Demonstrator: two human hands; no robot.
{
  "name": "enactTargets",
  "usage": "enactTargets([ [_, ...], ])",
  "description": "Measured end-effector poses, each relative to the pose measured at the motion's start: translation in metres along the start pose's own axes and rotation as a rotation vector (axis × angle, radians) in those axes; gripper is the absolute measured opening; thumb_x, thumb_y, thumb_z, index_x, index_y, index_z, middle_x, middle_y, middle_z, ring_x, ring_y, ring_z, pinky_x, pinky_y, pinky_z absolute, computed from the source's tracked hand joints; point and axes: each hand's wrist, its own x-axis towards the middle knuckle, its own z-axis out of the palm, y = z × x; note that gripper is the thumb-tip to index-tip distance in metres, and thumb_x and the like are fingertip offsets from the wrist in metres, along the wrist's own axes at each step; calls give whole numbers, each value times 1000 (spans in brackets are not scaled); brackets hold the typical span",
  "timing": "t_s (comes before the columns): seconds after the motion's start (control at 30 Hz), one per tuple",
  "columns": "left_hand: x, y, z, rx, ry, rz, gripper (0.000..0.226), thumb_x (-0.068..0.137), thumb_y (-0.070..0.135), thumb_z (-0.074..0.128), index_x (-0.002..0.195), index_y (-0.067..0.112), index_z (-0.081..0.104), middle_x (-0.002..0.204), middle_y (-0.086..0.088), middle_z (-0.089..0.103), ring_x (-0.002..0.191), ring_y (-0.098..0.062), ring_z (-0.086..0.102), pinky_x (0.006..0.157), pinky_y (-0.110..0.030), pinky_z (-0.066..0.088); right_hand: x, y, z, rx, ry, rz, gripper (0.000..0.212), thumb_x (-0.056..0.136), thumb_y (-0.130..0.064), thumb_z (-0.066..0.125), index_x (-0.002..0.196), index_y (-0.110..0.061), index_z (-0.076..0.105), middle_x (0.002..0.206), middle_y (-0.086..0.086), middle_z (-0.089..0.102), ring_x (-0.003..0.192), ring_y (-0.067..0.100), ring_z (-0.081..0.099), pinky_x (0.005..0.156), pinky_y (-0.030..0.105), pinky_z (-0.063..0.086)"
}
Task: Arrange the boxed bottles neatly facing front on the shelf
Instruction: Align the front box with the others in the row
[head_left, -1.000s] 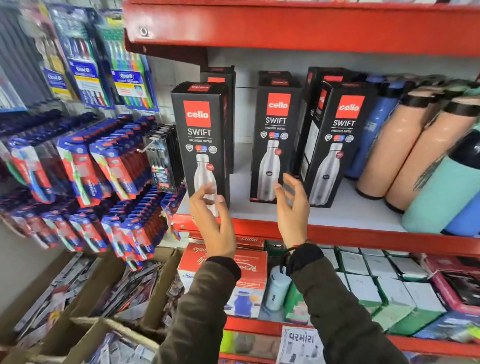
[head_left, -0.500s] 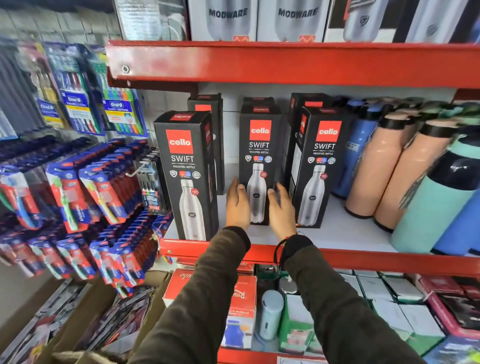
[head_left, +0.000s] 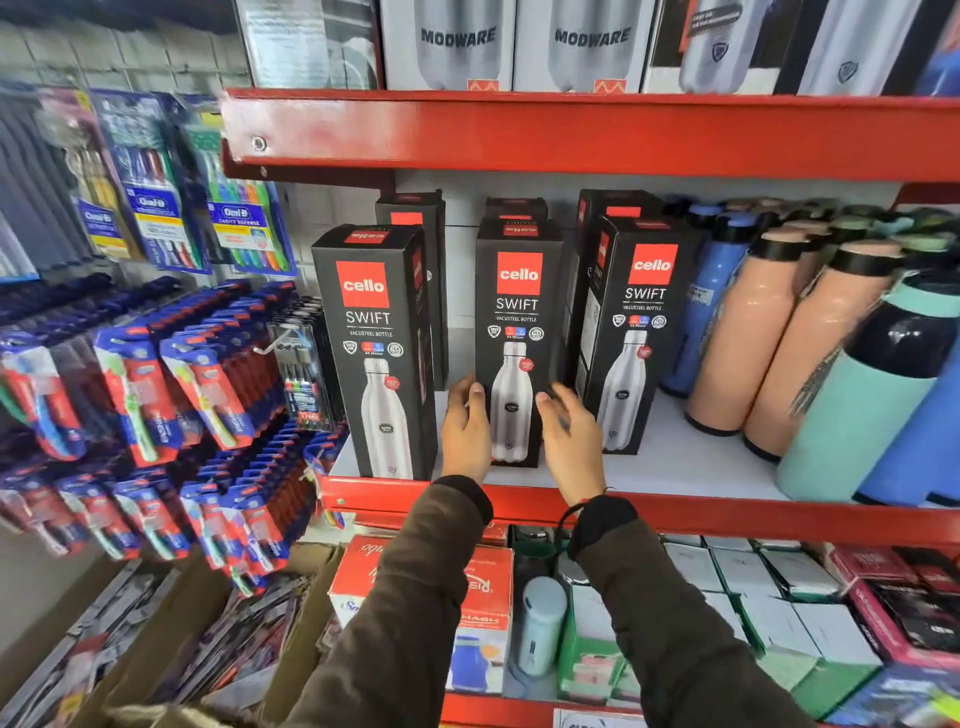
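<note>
Three black boxed bottles marked "cello SWIFT" stand facing front on the white shelf (head_left: 675, 467) with its red front edge. The left box (head_left: 374, 353) is nearest the edge and the right box (head_left: 639, 312) is turned slightly. My left hand (head_left: 467, 431) presses the lower left side of the middle box (head_left: 517, 312). My right hand (head_left: 569, 441) wraps its lower right side, so both hands clasp it. More of the same boxes (head_left: 415, 218) stand behind in a back row, mostly hidden.
Loose peach, blue and teal bottles (head_left: 753, 332) crowd the shelf's right half. Toothbrush packs (head_left: 171, 389) hang at the left, close to the left box. Another red shelf (head_left: 571, 135) runs overhead with "MODWARE" boxes. Small boxes and cartons fill the shelf below.
My left hand left the left box, and both hands closed around the middle box. That box has slid slightly toward the front edge. The view tilted upward.
</note>
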Motion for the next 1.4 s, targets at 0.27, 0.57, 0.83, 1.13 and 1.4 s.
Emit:
enactTargets([
  [0.27,-31,-1,-12,-1,19,32,31,105,30,41,132,23,55,122,13,57,117,-3,50,96,-14,32,-30,-5,-11,35,-6,-3,39,100,-34,56,136,-20,59,133,3,67,125,11,60,107,28,44],
  [0.57,-51,2,-21,27,8,43,32,105,34,41,132,25,55,120,13,58,114,-5,51,97,-20,31,-51,-13,-16,26,7,-31,37,100,-33,55,136,-22,59,127,-8,65,126,9,58,104,23,42],
  [0.83,-55,8,-18,80,7,25,37,106,28,38,141,20,50,132,4,57,119,-7,48,100,-20,30,-52,-16,-20,0,-51,-9,41,102,-33,53,141,-21,54,138,0,61,129,11,55,103,19,38],
  [1.13,-93,-6,11,87,408,344,42,94,9,46,135,19,52,134,1,54,125,-25,52,107,-51,41,-47,-7,-70,39,26,-35,30,102,-29,53,129,-21,62,131,4,61,109,19,63,91,20,52],
  [1.4,-111,10,84,124,64,660,36,102,15,41,136,24,49,132,6,51,127,-14,51,112,-32,39,-4,9,-125,16,99,-67,38,102,-22,54,139,-16,52,145,6,54,120,13,55,90,2,38],
])
